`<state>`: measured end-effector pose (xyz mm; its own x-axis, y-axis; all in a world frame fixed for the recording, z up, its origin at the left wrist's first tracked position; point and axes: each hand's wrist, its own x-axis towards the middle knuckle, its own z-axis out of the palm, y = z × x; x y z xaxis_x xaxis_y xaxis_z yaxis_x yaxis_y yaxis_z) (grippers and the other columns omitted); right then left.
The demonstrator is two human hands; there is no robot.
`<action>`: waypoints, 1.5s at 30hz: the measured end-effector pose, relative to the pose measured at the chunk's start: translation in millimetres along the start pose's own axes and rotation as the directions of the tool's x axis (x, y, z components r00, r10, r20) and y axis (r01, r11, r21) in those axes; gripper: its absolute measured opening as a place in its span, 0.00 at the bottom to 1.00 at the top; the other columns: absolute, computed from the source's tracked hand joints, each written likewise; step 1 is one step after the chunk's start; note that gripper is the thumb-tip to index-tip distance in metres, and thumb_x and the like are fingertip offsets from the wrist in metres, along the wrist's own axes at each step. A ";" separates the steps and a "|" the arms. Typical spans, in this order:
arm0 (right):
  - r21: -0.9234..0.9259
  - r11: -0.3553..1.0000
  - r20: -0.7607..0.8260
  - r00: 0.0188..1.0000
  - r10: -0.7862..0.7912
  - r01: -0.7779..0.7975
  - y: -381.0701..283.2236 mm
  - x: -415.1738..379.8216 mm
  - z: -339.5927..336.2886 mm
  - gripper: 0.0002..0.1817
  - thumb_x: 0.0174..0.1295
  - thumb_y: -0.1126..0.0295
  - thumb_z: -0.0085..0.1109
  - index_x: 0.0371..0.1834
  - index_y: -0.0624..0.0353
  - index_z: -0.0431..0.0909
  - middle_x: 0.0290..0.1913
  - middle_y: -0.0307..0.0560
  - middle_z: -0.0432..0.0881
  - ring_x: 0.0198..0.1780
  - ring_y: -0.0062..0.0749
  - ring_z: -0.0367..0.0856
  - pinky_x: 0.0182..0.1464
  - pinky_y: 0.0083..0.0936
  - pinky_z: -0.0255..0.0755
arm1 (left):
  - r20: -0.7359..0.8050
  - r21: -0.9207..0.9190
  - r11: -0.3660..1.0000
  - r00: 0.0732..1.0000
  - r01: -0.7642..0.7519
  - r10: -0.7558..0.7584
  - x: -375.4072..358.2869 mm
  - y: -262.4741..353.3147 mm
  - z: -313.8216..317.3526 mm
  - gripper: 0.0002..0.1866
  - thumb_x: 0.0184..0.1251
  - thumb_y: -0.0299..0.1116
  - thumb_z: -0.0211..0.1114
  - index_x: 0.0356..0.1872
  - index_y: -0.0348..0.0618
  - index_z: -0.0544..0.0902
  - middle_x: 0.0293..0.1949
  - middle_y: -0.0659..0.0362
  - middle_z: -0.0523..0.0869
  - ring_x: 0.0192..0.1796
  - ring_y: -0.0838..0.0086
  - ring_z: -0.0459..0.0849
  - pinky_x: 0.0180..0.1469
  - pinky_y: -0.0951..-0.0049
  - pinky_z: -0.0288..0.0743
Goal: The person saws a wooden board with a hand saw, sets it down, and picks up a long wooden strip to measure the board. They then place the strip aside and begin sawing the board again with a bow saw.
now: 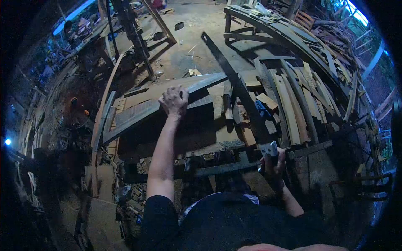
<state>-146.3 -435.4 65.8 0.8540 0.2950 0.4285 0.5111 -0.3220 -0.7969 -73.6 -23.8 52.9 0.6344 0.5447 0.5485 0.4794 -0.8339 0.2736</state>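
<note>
My left hand (173,100) is closed over a long wooden plank (138,117) that slants across the workbench from lower left to upper right. In my right hand (274,162) is the pale handle of a handsaw (245,94), fingers wrapped round it. Its long dark blade points away from me, up and to the left, and overlaps the plank's far right end in this view. Just left of the blade lies a short dark bar-shaped piece (227,100). Small wood blocks (248,136) and a blue item (262,109) sit close beside the blade.
Several long boards (289,108) lie side by side at the right. Behind them a long wooden table (268,27) carries more timber, with a heap of scrap wood (335,37) beyond. A wooden post (134,37) rises at back left, near a dark round container (179,26).
</note>
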 end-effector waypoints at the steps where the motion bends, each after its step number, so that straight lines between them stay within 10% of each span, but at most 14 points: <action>1: -0.075 0.997 0.011 1.000 0.024 -0.023 6.0 -3.2 -1.7 0.15 0.62 0.65 0.55 0.47 0.58 0.65 0.31 0.46 0.77 0.31 0.26 0.78 0.32 0.25 0.72 | -0.007 0.008 1.000 1.000 0.003 -0.003 -4.0 0.8 -0.1 0.20 0.57 0.54 0.56 0.47 0.60 0.79 0.48 0.60 0.77 0.54 0.64 0.72 0.54 0.54 0.59; 11: -0.115 0.965 -0.040 0.972 0.233 -0.236 47.7 -27.9 -10.7 0.17 0.62 0.61 0.56 0.48 0.57 0.66 0.34 0.43 0.75 0.32 0.24 0.76 0.30 0.23 0.72 | -0.201 0.025 0.971 0.951 -0.237 0.237 -29.2 -1.5 4.2 0.16 0.56 0.41 0.63 0.46 0.55 0.80 0.53 0.56 0.74 0.59 0.60 0.69 0.60 0.55 0.55; 13: 0.240 0.847 -0.061 0.864 0.500 -0.474 56.5 -30.9 -10.1 0.17 0.63 0.61 0.55 0.48 0.58 0.65 0.33 0.42 0.72 0.29 0.21 0.73 0.27 0.20 0.70 | -0.216 -0.033 0.959 0.939 -0.282 0.268 -33.3 -2.4 0.6 0.14 0.56 0.39 0.65 0.45 0.59 0.82 0.51 0.56 0.76 0.59 0.61 0.70 0.59 0.55 0.56; 16: 0.254 0.829 -0.110 0.837 0.536 -0.498 55.2 -24.7 -16.3 0.16 0.64 0.63 0.53 0.49 0.59 0.63 0.33 0.42 0.72 0.28 0.20 0.72 0.25 0.17 0.70 | -0.196 -0.086 0.938 0.929 -0.337 0.315 -50.9 -6.6 -7.9 0.15 0.56 0.40 0.65 0.47 0.59 0.81 0.53 0.56 0.75 0.61 0.62 0.69 0.60 0.55 0.55; 29: 0.211 0.909 -0.236 0.884 0.403 -0.358 83.1 -3.6 -16.9 0.13 0.65 0.66 0.53 0.47 0.56 0.63 0.25 0.38 0.72 0.21 0.16 0.71 0.22 0.16 0.66 | 0.236 0.166 0.977 0.967 -0.132 0.090 -145.4 -18.7 -38.1 0.33 0.54 0.49 0.62 0.64 0.63 0.66 0.70 0.59 0.55 0.68 0.57 0.54 0.61 0.44 0.50; 37: 0.230 0.898 -0.243 0.872 0.425 -0.374 107.4 -5.0 -13.6 0.13 0.65 0.64 0.52 0.45 0.57 0.62 0.20 0.38 0.71 0.19 0.18 0.71 0.19 0.18 0.66 | -0.126 0.119 0.981 0.978 -0.152 0.166 -87.8 -18.6 -48.4 0.35 0.58 0.60 0.56 0.65 0.57 0.66 0.68 0.55 0.59 0.67 0.57 0.57 0.63 0.49 0.49; 45: -0.409 0.889 -0.287 0.954 0.089 -0.206 157.3 -13.3 -7.4 0.16 0.64 0.63 0.51 0.49 0.60 0.64 0.20 0.42 0.71 0.19 0.24 0.71 0.20 0.25 0.65 | -0.194 0.157 0.985 0.975 -0.077 0.107 -51.3 -36.8 -9.5 0.31 0.62 0.60 0.51 0.62 0.56 0.69 0.65 0.56 0.64 0.68 0.57 0.58 0.64 0.47 0.48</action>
<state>-76.6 -496.6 -62.1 0.8877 -0.0058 0.4604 0.3184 -0.7146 -0.6229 -129.6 -21.9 22.2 0.5524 0.4245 0.7174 0.5182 -0.8490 0.1034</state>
